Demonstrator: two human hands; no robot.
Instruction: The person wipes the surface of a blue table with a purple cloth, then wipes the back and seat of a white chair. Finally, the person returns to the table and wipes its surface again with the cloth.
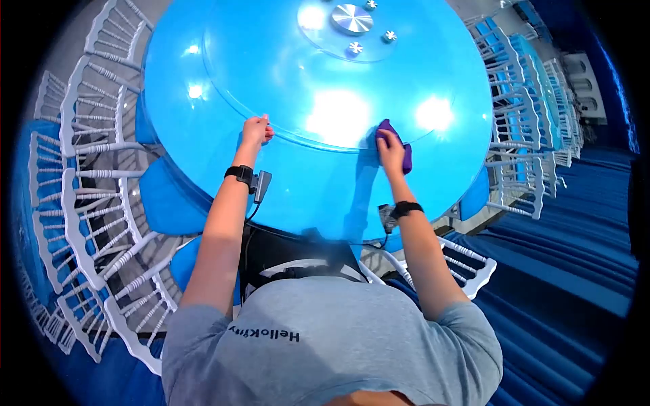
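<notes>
My left hand (256, 130) is at the rim of the clear glass turntable (284, 101), its fingers curled closed there. In my right hand (390, 152) is a purple cloth (407, 161), bunched under the fingers and pressed to the blue tabletop (311, 193) near the turntable's right front edge. Part of the cloth sticks out above the fingers and beside the wrist. Both hands work over the near half of the round table, a forearm's length from its front edge.
A round metal disc (352, 19) with small star-shaped knobs (355, 49) around it sits at the turntable's centre. White spindle-back chairs (84, 230) with blue seats crowd the left; more chairs (518, 122) stand at right. Dark blue fabric (542, 264) covers the area at right.
</notes>
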